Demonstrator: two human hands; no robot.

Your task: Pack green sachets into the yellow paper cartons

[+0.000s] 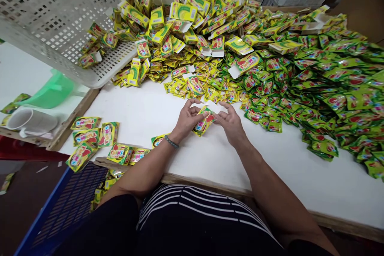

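Note:
A small yellow-green printed box point(201, 127) is held over the white tabletop point(186, 160), with a white flap standing up at its top end. My left hand point(187, 119) closes on its left side, thumb across the printed front. At its right edge, my right hand point(230, 122) pinches with thumb and fingers near the flap. Whether anything is inside the box cannot be made out. Just beyond my hands lie small yellow sachets point(213, 95) in a loose pile. Beside my left forearm, another printed box point(159, 140) is partly covered.
Open boxes point(183, 12) heap at the back beside a tipped white basket point(99, 76). Green sachets point(324, 100) spread over the right side. Several boxes point(87, 136) lie front left, above a blue crate point(60, 208). A white mug point(30, 122) and green scoop point(54, 90) stand left.

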